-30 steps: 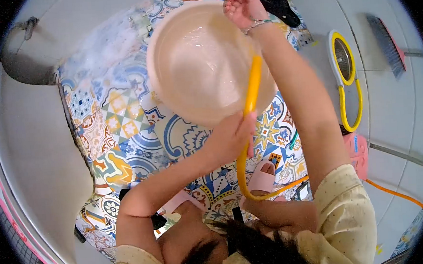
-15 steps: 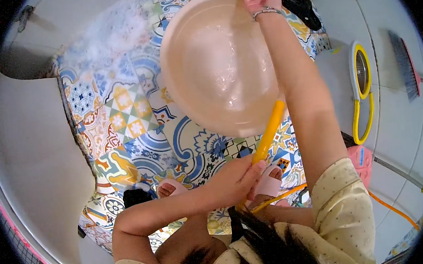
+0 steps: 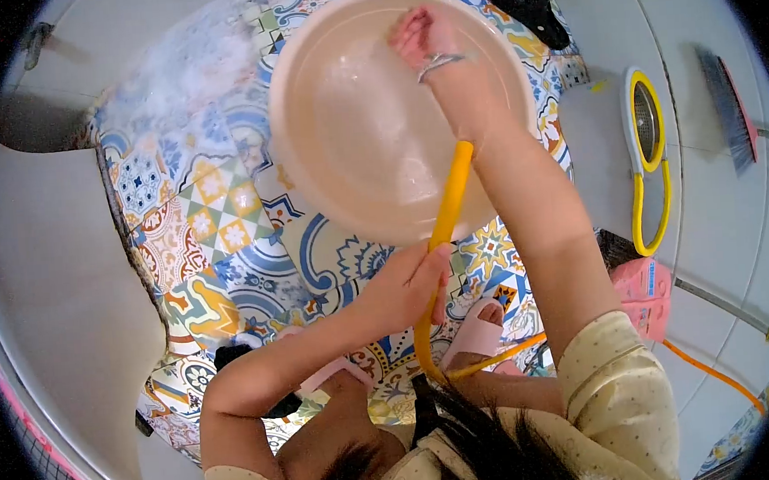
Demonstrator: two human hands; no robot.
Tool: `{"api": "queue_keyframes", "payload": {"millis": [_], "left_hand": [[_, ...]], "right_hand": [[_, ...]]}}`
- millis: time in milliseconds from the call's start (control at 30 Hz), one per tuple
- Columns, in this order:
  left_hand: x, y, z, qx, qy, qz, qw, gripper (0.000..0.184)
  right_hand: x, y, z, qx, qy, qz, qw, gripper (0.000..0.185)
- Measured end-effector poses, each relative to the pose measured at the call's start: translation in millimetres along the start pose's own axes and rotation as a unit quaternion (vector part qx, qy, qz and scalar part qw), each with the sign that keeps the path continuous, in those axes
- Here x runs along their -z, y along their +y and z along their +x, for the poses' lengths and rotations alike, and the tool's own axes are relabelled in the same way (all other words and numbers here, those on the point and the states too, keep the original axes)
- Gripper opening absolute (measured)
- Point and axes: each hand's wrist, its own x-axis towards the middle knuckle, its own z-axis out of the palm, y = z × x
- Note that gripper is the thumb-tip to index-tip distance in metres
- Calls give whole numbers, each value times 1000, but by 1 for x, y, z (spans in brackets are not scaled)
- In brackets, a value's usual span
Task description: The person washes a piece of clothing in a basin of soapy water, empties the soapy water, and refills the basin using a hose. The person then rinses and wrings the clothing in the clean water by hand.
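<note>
A large pale beige basin (image 3: 289, 149) with water in it stands on the patterned floor in front of me. My left hand (image 3: 415, 282) is wrapped around a yellow hose (image 3: 452, 192) near the basin's near rim. The hose's end points up at my right forearm, with a faint glint of water where they meet. Over the basin's far right part is my right hand (image 3: 425, 39), palm turned up, fingers loosely bent and slightly blurred, holding nothing visible. A bracelet (image 3: 441, 63) circles that wrist.
White foam (image 3: 198, 67) covers floor tiles at the upper left. Black shoes (image 3: 529, 7) lie beyond the basin. On the right are a yellow-rimmed strainer (image 3: 648, 158), a brush (image 3: 729, 113) and a pink package (image 3: 645, 294). A white curved fixture (image 3: 54, 304) fills the left side.
My right hand has moved left, from the basin's far right rim to over its inside. My left hand and the hose have shifted left and up, bringing the hose end against or near my right forearm.
</note>
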Motion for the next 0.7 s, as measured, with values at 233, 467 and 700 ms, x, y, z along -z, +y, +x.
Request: {"api": "queue_keyframes", "payload": {"millis": [233,467,700], "left_hand": [[-5,-4,0,-4,52,3,999,51],[6,-19,10,-13,69,2,998,46],[31,-6,53,67,38,-157,985,37]], "right_hand": [[-65,36,-58,80,-177,-972,132,22],[-85,24,-93,-17,-132,-970,205,19],[-107,10,-198,-219,88,-636,735,31]]}}
